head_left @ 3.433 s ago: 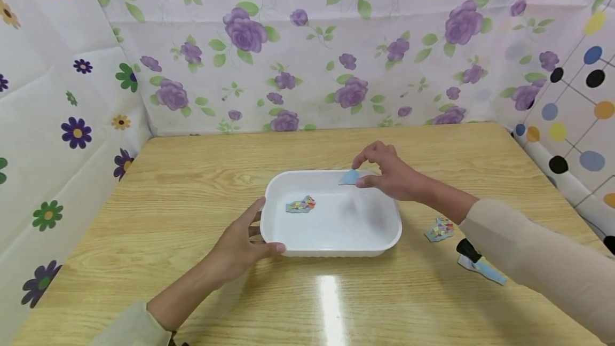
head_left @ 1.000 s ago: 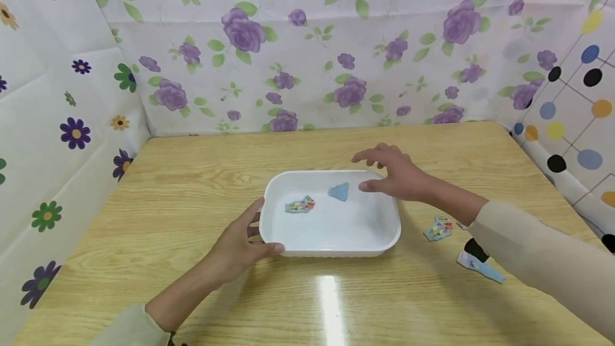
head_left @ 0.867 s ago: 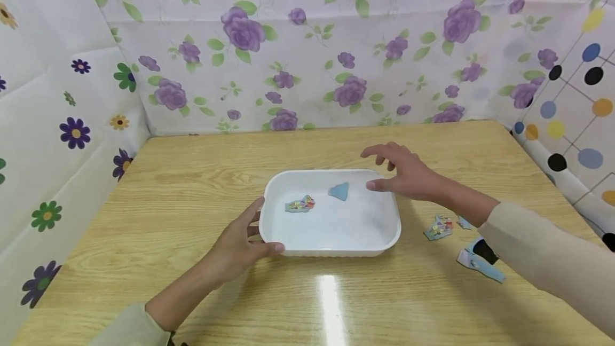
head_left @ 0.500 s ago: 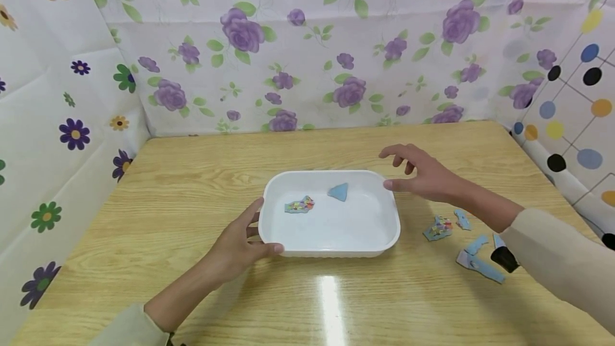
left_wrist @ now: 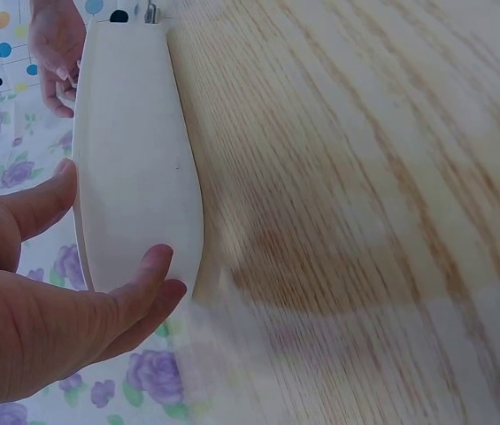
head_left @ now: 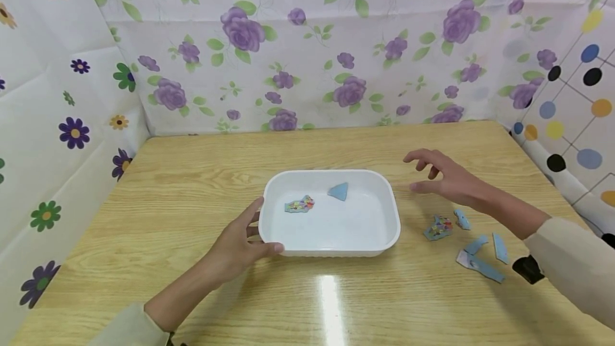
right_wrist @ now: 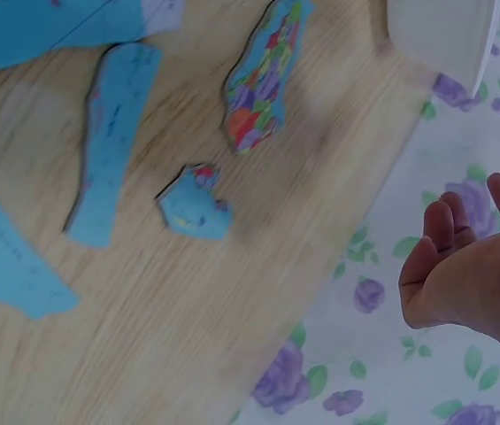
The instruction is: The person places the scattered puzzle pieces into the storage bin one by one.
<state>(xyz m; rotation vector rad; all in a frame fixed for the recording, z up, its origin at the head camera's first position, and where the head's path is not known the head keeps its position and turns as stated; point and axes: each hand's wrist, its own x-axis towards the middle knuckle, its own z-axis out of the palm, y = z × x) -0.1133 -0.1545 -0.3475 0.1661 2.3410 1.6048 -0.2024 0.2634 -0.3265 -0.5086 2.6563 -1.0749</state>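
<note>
A white plastic tray (head_left: 329, 250) sits mid-table with two puzzle pieces inside: a multicoloured one (head_left: 300, 205) at the left and a plain blue triangular one (head_left: 339, 191) near the back wall. My left hand (head_left: 235, 250) grips the tray's left end, thumb at the front rim and fingers along the side; the left wrist view shows fingertips (left_wrist: 157, 266) against the outer wall. Over the table to the tray's right, my right hand (head_left: 444, 178) hovers with loosely bent fingers and nothing between them. Nearest to it lie a multicoloured puzzle piece (head_left: 438, 228) and a small blue one (head_left: 462, 219).
Farther right on the wooden table (head_left: 206, 175) lie more blue puzzle pieces: a short one (head_left: 476, 244), a narrow one (head_left: 500, 248) and a long one (head_left: 480, 267). Flowered cloth (head_left: 288, 68) stands behind the table, patterned cloth at both sides.
My right hand let the blue triangular puzzle piece go into the tray, then moved off to the right, uncovering loose pieces on the table. The left hand has stayed on the tray.
</note>
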